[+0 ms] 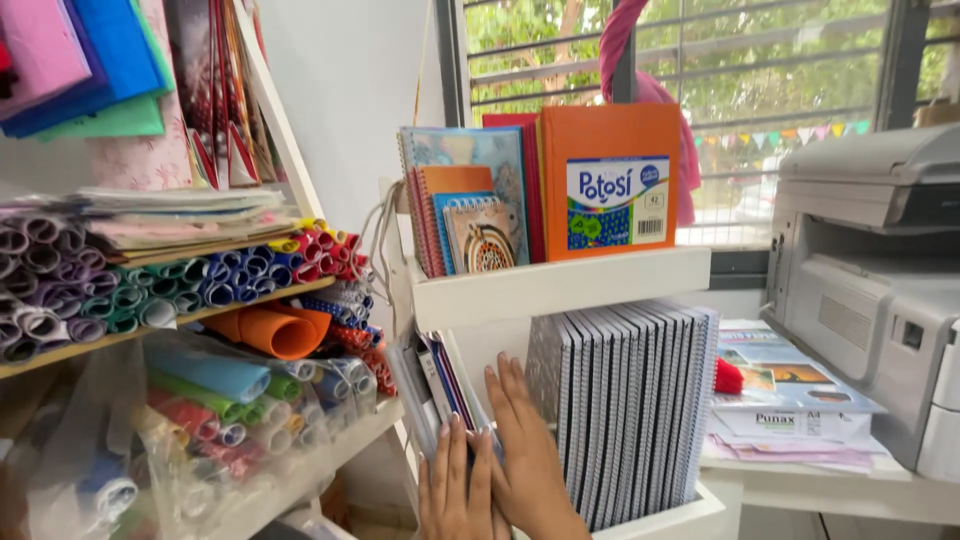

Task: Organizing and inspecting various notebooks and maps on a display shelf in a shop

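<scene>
Both hands flat with fingers extended, gripping nothing, left hand and right hand pressed against thin booklets on the lower shelf, just left of the row of grey spiral notebooks, orange notebook above that row, printer to its right.

Both hands press flat against thin booklets standing on the lower white shelf: the left hand beside the right hand, fingers spread. Just right stands a row of grey spiral notebooks. Above, an orange hardcover notebook; left, rolled coloured sheets; right, a grey printer.
</scene>
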